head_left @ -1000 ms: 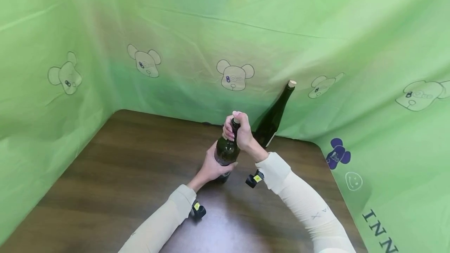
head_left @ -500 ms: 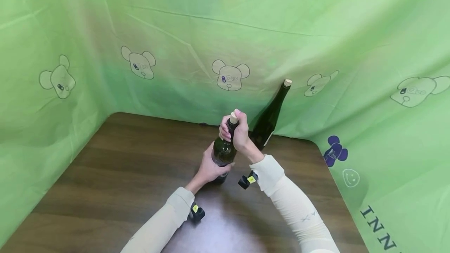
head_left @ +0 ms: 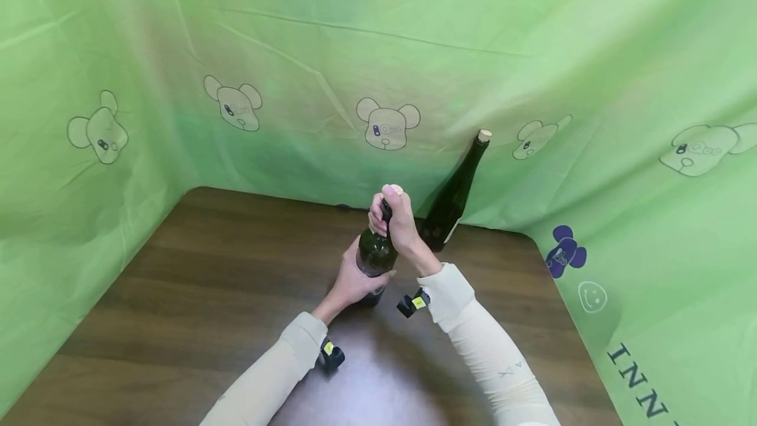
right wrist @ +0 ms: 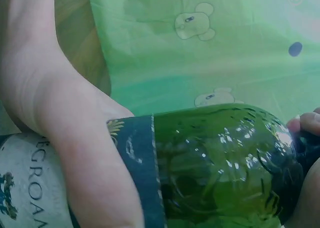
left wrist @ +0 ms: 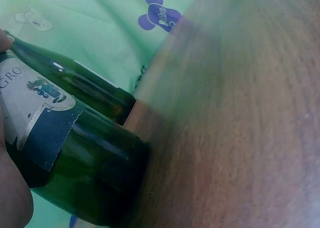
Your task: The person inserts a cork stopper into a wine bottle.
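Note:
A dark green wine bottle [head_left: 376, 250] stands on the brown table, with my left hand [head_left: 351, 281] wrapped round its labelled body. My right hand [head_left: 401, 221] grips the neck, its thumb lying over the mouth and covering most of a pale cork [head_left: 398, 189]. In the left wrist view, the base of the held bottle [left wrist: 100, 163] is right at the table surface. White and dark blue labels with lettering show in the right wrist view, partly behind my left hand [right wrist: 75, 103]. The shoulder of the green bottle [right wrist: 220, 158] lies between both hands there.
Behind my right hand, a second dark green bottle [head_left: 452, 206] with a cork [head_left: 485, 135] in its mouth stands near the table's back edge. Green cloth [head_left: 296, 84] printed with bear heads surrounds the wooden table [head_left: 195, 281] at the back and sides.
Half a second ago the pale cork showed beside my right thumb; now the thumb lies across it. My right hand has tilted slightly while my left hand keeps its grip on the bottle.

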Action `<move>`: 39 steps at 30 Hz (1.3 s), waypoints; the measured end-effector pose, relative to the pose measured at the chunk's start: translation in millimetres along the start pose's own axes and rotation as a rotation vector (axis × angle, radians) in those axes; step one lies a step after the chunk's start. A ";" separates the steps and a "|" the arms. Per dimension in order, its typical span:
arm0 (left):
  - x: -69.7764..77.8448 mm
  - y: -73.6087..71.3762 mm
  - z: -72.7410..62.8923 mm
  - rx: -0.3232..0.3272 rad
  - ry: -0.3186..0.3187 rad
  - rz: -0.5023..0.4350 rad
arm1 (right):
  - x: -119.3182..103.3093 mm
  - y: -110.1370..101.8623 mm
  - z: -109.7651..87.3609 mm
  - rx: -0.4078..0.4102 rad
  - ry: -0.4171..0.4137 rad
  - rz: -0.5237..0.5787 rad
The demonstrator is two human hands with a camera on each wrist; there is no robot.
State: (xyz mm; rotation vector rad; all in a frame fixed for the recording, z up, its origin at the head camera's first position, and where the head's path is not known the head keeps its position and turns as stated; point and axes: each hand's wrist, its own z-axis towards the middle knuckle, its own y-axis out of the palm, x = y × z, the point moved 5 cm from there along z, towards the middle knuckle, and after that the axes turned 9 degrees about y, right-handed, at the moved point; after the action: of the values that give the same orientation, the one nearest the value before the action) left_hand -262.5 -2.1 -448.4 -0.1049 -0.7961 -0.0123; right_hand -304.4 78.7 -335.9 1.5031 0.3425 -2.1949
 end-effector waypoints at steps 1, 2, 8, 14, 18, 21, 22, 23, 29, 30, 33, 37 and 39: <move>0.0 0.0 -0.1 0.003 -0.006 0.011 | -1.3 -0.2 0.3 0.016 -0.016 -0.020; -0.5 0.0 -0.1 0.004 -0.013 0.022 | -2.9 -0.3 0.7 0.032 -0.032 -0.038; -21.2 6.7 -5.1 0.010 -0.074 0.059 | -5.9 -1.1 -0.8 0.039 -0.040 -0.069; -41.5 14.5 -13.4 -0.023 -0.087 0.012 | -3.0 -11.5 -21.4 0.095 -0.009 -0.225; -38.9 17.6 -20.2 -0.109 -0.109 -0.063 | 3.9 -19.0 -49.5 0.189 0.009 -0.436; -37.5 21.6 -32.0 -0.253 -0.179 -0.048 | 2.4 -23.9 -70.1 0.257 -0.029 -0.545; -37.7 22.6 -37.2 -0.313 -0.200 -0.023 | -3.5 -24.3 -76.8 0.283 -0.053 -0.572; -37.8 23.0 -42.8 -0.373 -0.213 0.017 | -9.6 -25.9 -83.3 0.313 -0.070 -0.593; -29.3 6.6 -66.0 -0.542 -0.168 0.286 | -46.1 -57.3 -113.5 0.555 -0.151 -0.734; -27.2 1.7 -67.1 -0.545 -0.159 0.319 | -48.8 -67.6 -116.7 0.604 -0.158 -0.757; -25.4 -14.2 -68.0 -0.563 -0.107 0.420 | -49.2 -109.2 -122.7 0.735 -0.133 -0.792; -28.7 -34.6 -66.7 -0.601 -0.052 0.539 | -37.2 -177.6 -121.8 0.871 -0.070 -0.834; -29.8 -42.5 -66.1 -0.621 -0.055 0.575 | -31.2 -208.6 -119.4 0.920 -0.059 -0.850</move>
State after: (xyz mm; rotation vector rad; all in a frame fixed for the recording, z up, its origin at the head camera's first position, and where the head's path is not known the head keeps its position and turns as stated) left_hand -238.4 -51.8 -511.9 -0.9219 -0.7715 0.2895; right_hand -301.9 319.7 -362.0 1.9540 -0.1318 -3.3568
